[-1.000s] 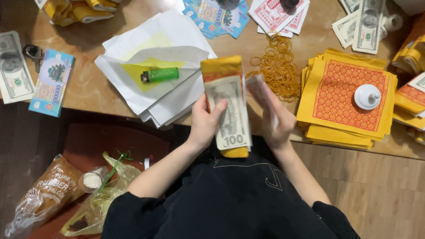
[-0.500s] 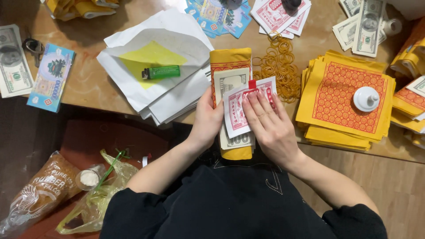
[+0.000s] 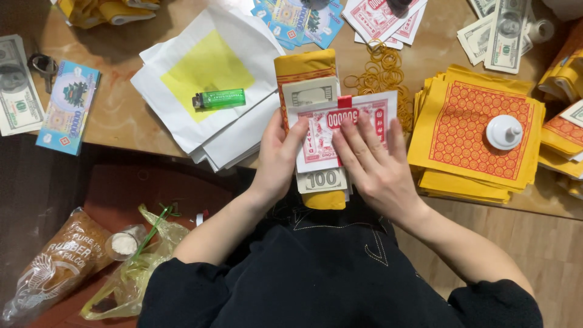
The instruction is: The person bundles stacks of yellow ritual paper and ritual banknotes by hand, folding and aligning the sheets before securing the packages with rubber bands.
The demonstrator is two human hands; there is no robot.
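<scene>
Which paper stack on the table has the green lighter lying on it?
The white sheet stack with a yellow square, left of the hands: the green lighter lies on it. The yellow-and-red stack carries a white knob.

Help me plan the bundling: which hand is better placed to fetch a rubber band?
Probably the right hand: the rubber bands lie just beyond its fingers, while the left hand grips the stack's far edge.

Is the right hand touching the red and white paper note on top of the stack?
Touching. In the head view the right hand lies flat on the red and white paper note, its fingers pressed onto the printed face with no gap.
</scene>
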